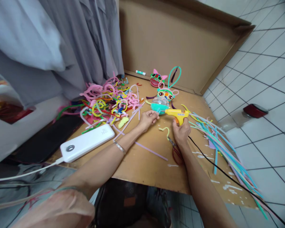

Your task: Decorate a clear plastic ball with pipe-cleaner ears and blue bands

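Observation:
My right hand (181,130) is wrapped round the handle of a yellow glue gun (177,114), whose nozzle points left. Just left of that nozzle, my left hand (149,120) pinches a small light-blue piece of pipe cleaner (158,110). Directly behind the fingers lies a teal fuzzy piece (155,106) below a clear plastic part. Beyond it is a colourful animal face (166,95) with big eyes, pink round ears and a teal loop (174,77) on top. Red-handled scissors (177,155) lie partly under my right wrist, beside a bent yellow-green pipe cleaner (165,130).
Pipe cleaner scraps (109,101) are heaped at the left, near a white power bank (87,142). Long pipe cleaners (218,139) lie at the right, by the gun's black cord (211,163). At the back are a second animal face (157,79) and a glue stick (141,72).

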A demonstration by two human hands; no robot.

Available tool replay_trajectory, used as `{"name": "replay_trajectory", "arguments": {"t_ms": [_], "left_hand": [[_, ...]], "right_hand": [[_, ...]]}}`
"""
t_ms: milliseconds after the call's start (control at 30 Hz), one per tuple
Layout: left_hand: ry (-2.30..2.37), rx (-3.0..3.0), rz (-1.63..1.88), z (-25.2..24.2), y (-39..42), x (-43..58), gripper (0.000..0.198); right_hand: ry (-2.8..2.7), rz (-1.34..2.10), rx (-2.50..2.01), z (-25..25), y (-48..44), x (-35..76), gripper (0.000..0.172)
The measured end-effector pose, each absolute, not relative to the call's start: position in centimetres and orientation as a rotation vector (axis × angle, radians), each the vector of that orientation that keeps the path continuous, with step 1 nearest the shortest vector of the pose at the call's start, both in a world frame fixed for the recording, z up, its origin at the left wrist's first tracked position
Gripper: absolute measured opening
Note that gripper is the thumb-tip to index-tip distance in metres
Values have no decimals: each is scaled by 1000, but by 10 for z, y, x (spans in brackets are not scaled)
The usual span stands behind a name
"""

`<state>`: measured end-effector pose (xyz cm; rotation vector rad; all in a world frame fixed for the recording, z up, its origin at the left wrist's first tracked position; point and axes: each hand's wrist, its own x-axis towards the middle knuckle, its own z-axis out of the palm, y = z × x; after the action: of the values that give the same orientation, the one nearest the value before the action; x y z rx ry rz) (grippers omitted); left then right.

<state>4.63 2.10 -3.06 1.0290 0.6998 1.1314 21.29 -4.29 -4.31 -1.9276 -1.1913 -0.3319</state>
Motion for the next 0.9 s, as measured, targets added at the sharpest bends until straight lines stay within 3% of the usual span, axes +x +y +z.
{"name": "replay_trajectory", "arguments": {"t_ms": [900], "left_hand": [[732,1027,1129,-31,22,47,27]], "right_hand": [[-1209,-301,-1919,-43,-44,209,32]]}}
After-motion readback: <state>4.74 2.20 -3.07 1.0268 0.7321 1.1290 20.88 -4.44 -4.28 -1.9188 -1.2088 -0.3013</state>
